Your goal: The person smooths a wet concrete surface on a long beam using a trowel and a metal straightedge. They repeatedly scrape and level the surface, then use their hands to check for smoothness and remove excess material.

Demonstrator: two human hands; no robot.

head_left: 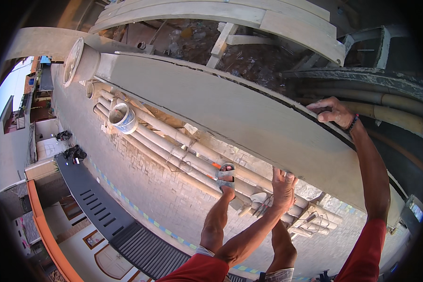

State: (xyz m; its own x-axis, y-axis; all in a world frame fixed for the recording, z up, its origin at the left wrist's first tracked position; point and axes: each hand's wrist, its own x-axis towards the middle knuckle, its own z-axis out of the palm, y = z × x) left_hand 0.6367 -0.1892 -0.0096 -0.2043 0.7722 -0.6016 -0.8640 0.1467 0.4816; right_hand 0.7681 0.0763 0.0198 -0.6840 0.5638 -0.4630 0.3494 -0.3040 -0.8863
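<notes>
A long grey beam (211, 108) with a smooth plastered face runs diagonally in front of me. Along its far side lies a thin edge strip (263, 91), parted from the face by a dark gap. My left hand (284, 189) is closed over the beam's near edge, fingertips resting on the plaster. Farther right, my right hand (332, 113) curls its fingers and thumb around the edge strip; its underside is hidden. Below, my sandalled foot (227, 175) stands on bamboo poles (192, 162). No tool shows in either hand.
A mortar-smeared bucket (123, 118) sits on the poles, and a pale round tub (80, 61) stands at the beam's left end. Curved boards (249, 16) and debris lie beyond the beam. Far below are paving (127, 174) and a dark slatted gate (145, 246).
</notes>
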